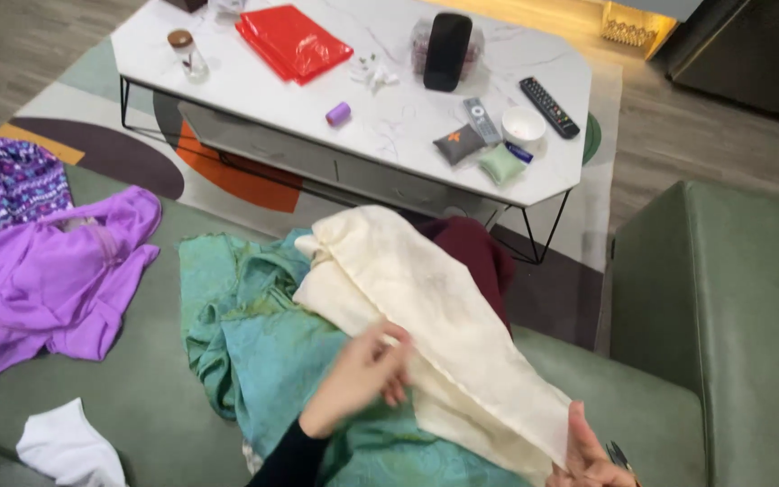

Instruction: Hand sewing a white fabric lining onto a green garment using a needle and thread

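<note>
- Left hand (362,374) is pinching the cream cloth (426,316) at mid-length, fingers closed on its edge.
- Right hand (588,455) is gripping the cloth's lower end.
- Cloth is lying over teal fabric (254,343) on the green sofa (723,316).

Left hand (362,374) enters from bottom centre, forearm in a black sleeve angled up and to the right. Wrist slightly bent, back of hand toward camera, fingers (396,361) curled in and bunched against the thumb in a pinch grip, knuckles up. Right hand (591,455) sits at the bottom edge, right of centre, mostly cropped; thumb stands upright, palm side faces left, remaining fingers out of frame. Hands are well apart, left higher than right.
</note>
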